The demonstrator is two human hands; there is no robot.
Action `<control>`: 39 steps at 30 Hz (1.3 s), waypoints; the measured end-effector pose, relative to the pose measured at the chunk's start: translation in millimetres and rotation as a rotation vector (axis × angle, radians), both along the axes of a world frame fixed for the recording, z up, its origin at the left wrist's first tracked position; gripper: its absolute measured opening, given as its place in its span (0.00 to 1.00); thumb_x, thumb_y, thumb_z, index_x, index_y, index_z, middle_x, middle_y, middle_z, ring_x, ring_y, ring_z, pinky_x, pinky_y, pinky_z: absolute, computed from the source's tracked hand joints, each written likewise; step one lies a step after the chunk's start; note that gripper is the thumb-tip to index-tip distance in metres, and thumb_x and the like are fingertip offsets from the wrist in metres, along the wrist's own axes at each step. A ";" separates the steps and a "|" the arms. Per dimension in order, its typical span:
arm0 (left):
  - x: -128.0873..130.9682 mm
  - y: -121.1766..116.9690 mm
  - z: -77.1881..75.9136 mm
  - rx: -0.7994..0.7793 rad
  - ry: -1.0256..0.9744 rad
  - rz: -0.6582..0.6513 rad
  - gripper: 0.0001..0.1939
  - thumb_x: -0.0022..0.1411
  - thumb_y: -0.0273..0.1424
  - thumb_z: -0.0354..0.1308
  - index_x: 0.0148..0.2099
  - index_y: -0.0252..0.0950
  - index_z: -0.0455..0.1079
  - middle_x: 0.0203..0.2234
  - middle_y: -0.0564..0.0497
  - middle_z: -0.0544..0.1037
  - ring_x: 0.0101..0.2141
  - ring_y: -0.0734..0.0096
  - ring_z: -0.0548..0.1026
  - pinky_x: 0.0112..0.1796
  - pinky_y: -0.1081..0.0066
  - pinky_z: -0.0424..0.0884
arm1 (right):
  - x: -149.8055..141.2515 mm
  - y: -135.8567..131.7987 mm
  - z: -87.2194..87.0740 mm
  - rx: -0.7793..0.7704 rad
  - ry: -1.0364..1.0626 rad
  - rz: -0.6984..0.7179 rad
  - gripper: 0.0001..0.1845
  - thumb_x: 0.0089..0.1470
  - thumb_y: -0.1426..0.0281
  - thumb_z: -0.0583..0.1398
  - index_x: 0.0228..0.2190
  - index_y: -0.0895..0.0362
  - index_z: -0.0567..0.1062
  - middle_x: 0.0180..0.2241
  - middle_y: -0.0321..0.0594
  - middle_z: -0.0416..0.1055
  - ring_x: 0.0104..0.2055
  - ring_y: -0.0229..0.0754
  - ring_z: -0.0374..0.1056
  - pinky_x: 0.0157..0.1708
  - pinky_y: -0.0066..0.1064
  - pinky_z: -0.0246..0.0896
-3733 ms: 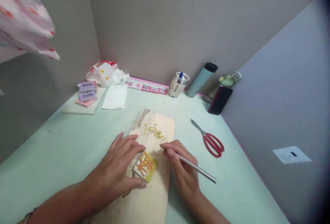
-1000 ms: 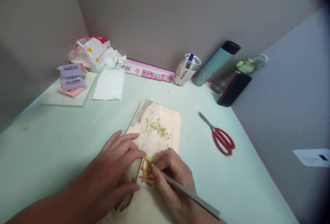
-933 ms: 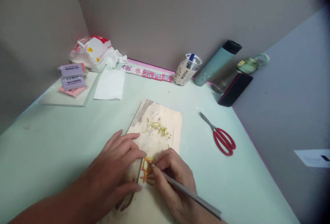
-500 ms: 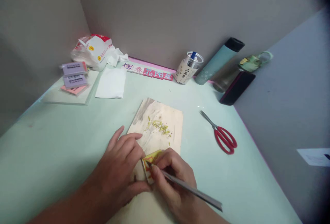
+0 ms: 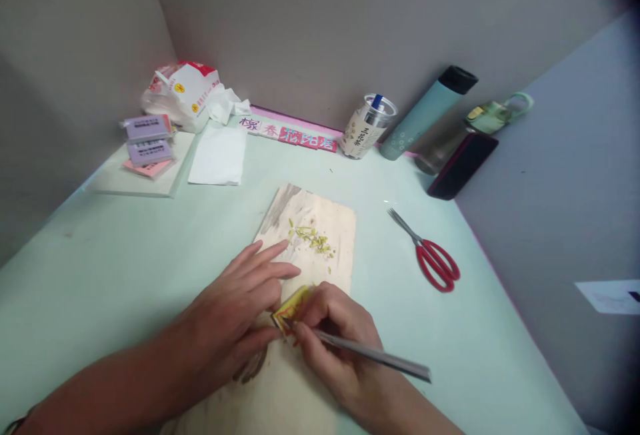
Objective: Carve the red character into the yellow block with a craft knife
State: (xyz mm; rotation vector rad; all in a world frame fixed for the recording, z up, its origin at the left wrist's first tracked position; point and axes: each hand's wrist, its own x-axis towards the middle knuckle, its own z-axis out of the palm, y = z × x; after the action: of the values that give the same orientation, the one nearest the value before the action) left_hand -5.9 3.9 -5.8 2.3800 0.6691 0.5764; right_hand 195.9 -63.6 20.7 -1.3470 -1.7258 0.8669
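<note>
A small yellow carving block [image 5: 289,309] with red lines drawn on its face lies on a wooden board [image 5: 327,218]. My left hand [image 5: 245,305] has thumb and index finger closed at the block's left corner, while its other fingers stretch over the board. In my right hand [image 5: 340,341] is a slim craft knife [image 5: 375,353] with a metallic handle, held like a pen. Its tip is down at the block's face, and my fingers partly hide both blade and block. Yellow-green shavings [image 5: 314,240] lie scattered on the board above the hands.
Red-handled scissors [image 5: 437,265] rest to the right. Along the back stand a clear cup [image 5: 367,128], a teal bottle [image 5: 427,115], a green-lidded bottle [image 5: 440,148] and a dark phone [image 5: 463,165]. Carved character strips [image 5: 290,136], white paper [image 5: 217,155], wrapped blocks [image 5: 150,141] and a bag [image 5: 185,91] are leftward.
The block has turned under my hands. My left hand has shifted, its fingers reaching farther up and right over the board. The knife handle's rear end has risen slightly in the picture.
</note>
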 end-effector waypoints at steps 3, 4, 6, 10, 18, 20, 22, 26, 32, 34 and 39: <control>-0.9 0.3 1.7 -0.056 -0.016 -0.059 0.05 0.68 0.27 0.55 0.44 0.41 0.62 0.60 0.48 0.71 0.69 0.59 0.56 0.69 0.49 0.44 | 0.3 -0.4 2.0 0.027 -0.008 0.041 0.11 0.59 0.76 0.58 0.26 0.53 0.64 0.25 0.33 0.67 0.27 0.37 0.61 0.32 0.31 0.56; -1.2 0.6 2.2 -0.071 -0.024 -0.075 0.06 0.68 0.26 0.55 0.45 0.42 0.62 0.60 0.49 0.72 0.69 0.60 0.56 0.69 0.49 0.43 | 0.1 -0.4 2.8 0.027 -0.011 0.051 0.11 0.58 0.76 0.58 0.26 0.53 0.64 0.25 0.33 0.67 0.27 0.37 0.61 0.32 0.31 0.56; -1.7 1.0 3.1 -0.086 -0.028 -0.090 0.09 0.66 0.25 0.56 0.45 0.43 0.61 0.58 0.51 0.72 0.68 0.63 0.57 0.69 0.50 0.42 | -0.1 -0.1 4.7 0.013 -0.017 0.067 0.10 0.58 0.77 0.57 0.27 0.53 0.63 0.25 0.33 0.67 0.28 0.37 0.62 0.33 0.31 0.57; -0.7 0.6 3.9 -0.061 -0.022 -0.054 0.09 0.65 0.25 0.58 0.40 0.42 0.59 0.54 0.53 0.74 0.65 0.63 0.61 0.69 0.51 0.42 | 1.1 0.6 7.4 -0.021 -0.031 0.088 0.10 0.58 0.77 0.57 0.27 0.53 0.64 0.26 0.33 0.69 0.29 0.38 0.63 0.32 0.30 0.58; 4.3 0.7 -2.1 0.099 -0.026 0.153 0.13 0.64 0.33 0.63 0.42 0.41 0.59 0.41 0.51 0.74 0.57 0.55 0.68 0.65 0.47 0.45 | 2.7 0.0 3.8 0.050 -0.064 0.059 0.11 0.59 0.76 0.57 0.27 0.53 0.63 0.25 0.32 0.67 0.28 0.38 0.62 0.30 0.29 0.56; 2.8 1.3 -2.8 0.111 -0.005 0.156 0.21 0.60 0.37 0.68 0.48 0.40 0.61 0.42 0.50 0.74 0.57 0.52 0.67 0.65 0.47 0.44 | 2.2 -0.9 2.6 0.049 -0.066 0.045 0.11 0.59 0.76 0.57 0.27 0.53 0.63 0.26 0.33 0.67 0.28 0.37 0.62 0.30 0.30 0.56; -0.2 1.9 -2.5 0.102 0.026 0.136 0.29 0.55 0.38 0.73 0.53 0.41 0.61 0.46 0.49 0.73 0.59 0.51 0.65 0.66 0.48 0.42 | 1.7 -1.6 2.2 0.036 -0.069 0.033 0.11 0.58 0.76 0.57 0.27 0.53 0.63 0.26 0.33 0.68 0.27 0.37 0.62 0.30 0.30 0.57; -7.0 5.2 -0.9 0.103 0.079 0.111 0.34 0.59 0.30 0.70 0.63 0.43 0.58 0.53 0.49 0.70 0.59 0.56 0.64 0.67 0.52 0.40 | 1.2 -1.5 3.9 0.012 -0.057 0.016 0.11 0.58 0.76 0.57 0.25 0.53 0.63 0.25 0.34 0.68 0.27 0.38 0.63 0.30 0.31 0.57; -10.7 10.7 -0.7 0.099 0.074 0.080 0.29 0.66 0.30 0.62 0.65 0.45 0.59 0.46 0.51 0.72 0.51 0.58 0.68 0.66 0.49 0.43 | 1.0 -1.6 9.3 -0.038 -0.006 0.031 0.12 0.59 0.75 0.56 0.25 0.54 0.64 0.24 0.35 0.67 0.27 0.37 0.62 0.28 0.30 0.57; -10.7 11.0 -1.2 0.097 0.062 0.075 0.26 0.66 0.30 0.62 0.64 0.45 0.61 0.44 0.52 0.72 0.49 0.58 0.69 0.66 0.48 0.43 | 1.2 -2.0 10.8 -0.035 -0.002 0.034 0.12 0.60 0.75 0.56 0.25 0.54 0.63 0.25 0.35 0.68 0.26 0.38 0.62 0.27 0.30 0.57; -10.3 11.0 -2.9 0.080 0.062 0.085 0.24 0.67 0.32 0.62 0.63 0.45 0.62 0.44 0.52 0.72 0.50 0.58 0.68 0.65 0.49 0.42 | 2.1 -2.2 12.9 0.008 0.003 -0.005 0.11 0.59 0.76 0.56 0.26 0.53 0.64 0.24 0.34 0.66 0.25 0.37 0.61 0.26 0.29 0.56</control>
State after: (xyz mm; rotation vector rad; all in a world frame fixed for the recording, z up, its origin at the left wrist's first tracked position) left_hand -16.3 14.9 -8.7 2.4618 0.7920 0.5767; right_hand 197.9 -65.9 33.6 -1.3437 -1.7212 0.8580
